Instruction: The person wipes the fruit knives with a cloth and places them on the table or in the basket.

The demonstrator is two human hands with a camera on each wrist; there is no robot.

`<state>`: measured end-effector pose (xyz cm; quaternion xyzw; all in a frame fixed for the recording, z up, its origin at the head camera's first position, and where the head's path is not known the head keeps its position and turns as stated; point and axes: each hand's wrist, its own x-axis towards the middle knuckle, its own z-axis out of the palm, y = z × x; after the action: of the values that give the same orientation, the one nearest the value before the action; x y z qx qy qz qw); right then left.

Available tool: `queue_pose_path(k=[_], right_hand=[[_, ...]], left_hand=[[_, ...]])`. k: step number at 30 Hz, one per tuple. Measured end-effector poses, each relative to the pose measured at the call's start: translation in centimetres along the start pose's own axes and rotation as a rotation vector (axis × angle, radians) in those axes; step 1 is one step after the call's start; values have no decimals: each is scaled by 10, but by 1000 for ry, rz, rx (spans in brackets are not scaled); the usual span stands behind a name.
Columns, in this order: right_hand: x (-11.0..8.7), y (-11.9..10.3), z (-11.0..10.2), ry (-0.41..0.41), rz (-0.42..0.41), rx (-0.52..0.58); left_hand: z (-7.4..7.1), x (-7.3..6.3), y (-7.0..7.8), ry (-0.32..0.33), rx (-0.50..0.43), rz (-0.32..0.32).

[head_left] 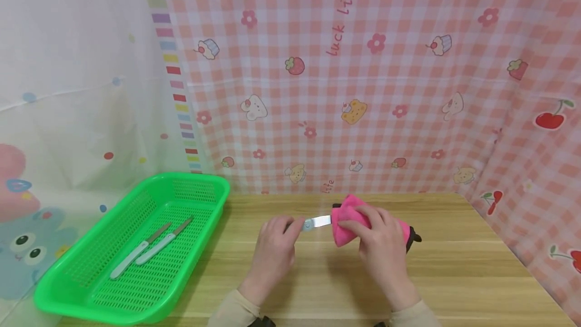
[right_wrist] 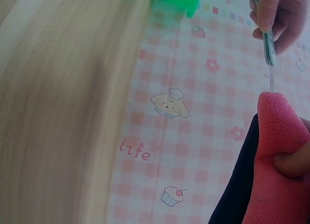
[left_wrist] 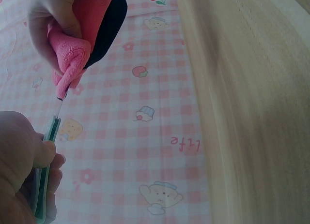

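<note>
My left hand (head_left: 277, 241) grips the pale handle of a knife (left_wrist: 41, 180), whose blade points right toward my other hand. A pink fuzzy cloth (head_left: 347, 221) with a black side is folded around the blade's outer part, hiding the tip. My right hand (head_left: 381, 236) pinches this cloth over the blade, thumb on one face and fingers on the other. In the right wrist view, a short strip of bare blade shows between the handle and the cloth (right_wrist: 278, 132). Both hands are held above the wooden table.
At the left stands a green plastic basket (head_left: 213, 231) with two knives (head_left: 154, 249) with pale handles lying in it. The wooden table (head_left: 472, 276) ends at a pink checked curtain (head_left: 281, 130) behind and at the right. A white patterned sheet (head_left: 91, 90) hangs at the left.
</note>
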<state>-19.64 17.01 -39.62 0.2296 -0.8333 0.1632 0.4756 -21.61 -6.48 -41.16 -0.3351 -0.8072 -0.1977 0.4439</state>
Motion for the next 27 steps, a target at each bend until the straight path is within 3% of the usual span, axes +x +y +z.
queue_pose_path(k=[9,16,27], right_hand=[[-1,4,-3,-5,40,-15],[-1,13,-11,40,76,-37],[0,18,-18,53,79,-33]], left_hand=[[1,-1,-2,18,-7,-4],[0,-1,-4,29,1,-29],[-1,-1,-4,16,2,-36]])
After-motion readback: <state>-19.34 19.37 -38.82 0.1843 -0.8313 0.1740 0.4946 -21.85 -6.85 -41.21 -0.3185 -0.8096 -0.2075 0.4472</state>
